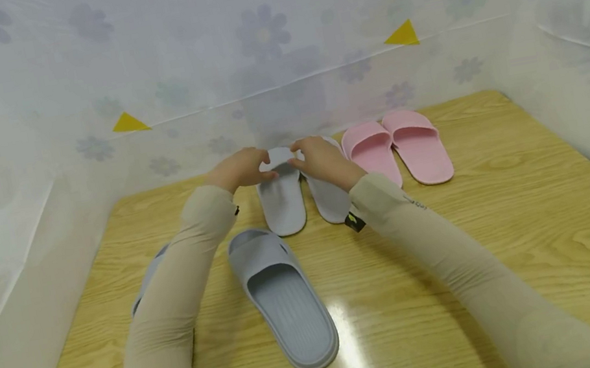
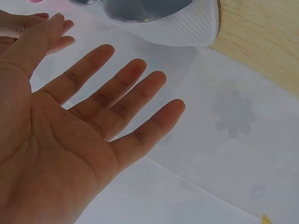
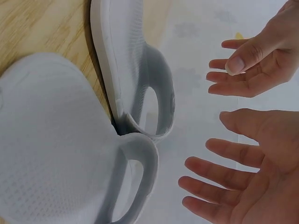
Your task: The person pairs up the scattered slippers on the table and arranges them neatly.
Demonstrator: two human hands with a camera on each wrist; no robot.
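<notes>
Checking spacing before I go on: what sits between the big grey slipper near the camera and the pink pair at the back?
In the head view, the white slippers and the right hand lie between the grey slipper and pink slippers.

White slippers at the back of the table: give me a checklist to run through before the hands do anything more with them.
1. Left hand free: ok, fingers straight, holding nothing.
2. Right hand free: ok, fingers relaxed and apart from the straps.
3. White slippers side by side, toes to the wall: ok.
4. Pink slippers paired to their right: ok.
5. Grey slipper lined up with the rows: not ok, it lies nearer, angled.
6. Second grey slipper placement: cannot tell, mostly hidden under the left sleeve.
</notes>
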